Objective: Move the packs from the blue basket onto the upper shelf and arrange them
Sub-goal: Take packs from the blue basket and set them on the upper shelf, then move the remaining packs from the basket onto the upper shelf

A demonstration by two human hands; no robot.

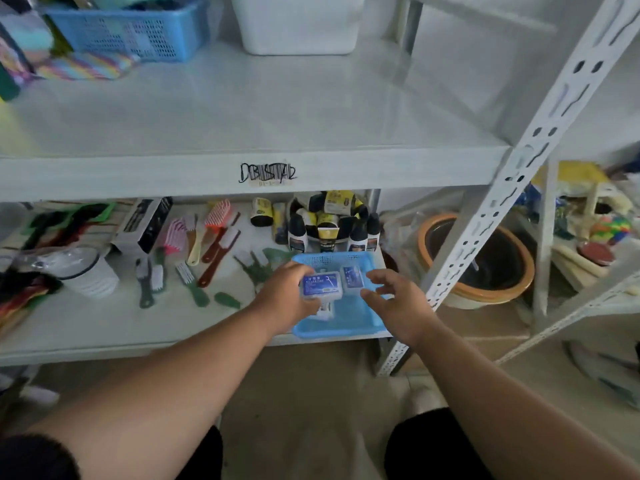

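Note:
A blue basket [349,323] stands at the right end of the lower shelf. My left hand [287,296] grips a clear pack with a blue label [322,285] just above the basket. A second blue-labelled pack [353,276] lies at the basket's back right, and another pack [325,311] shows partly under my left hand. My right hand [398,303] hovers over the basket's right side with its fingers spread and nothing in it. The white upper shelf [242,112] lies above, its middle bare.
On the upper shelf are another blue basket [138,32], a white bin [298,26] and colourful cloths [83,65] at the left. The lower shelf carries brushes [207,244], black bottles [332,223] and a cup [86,271]. A perforated white upright [512,174] rises to the right.

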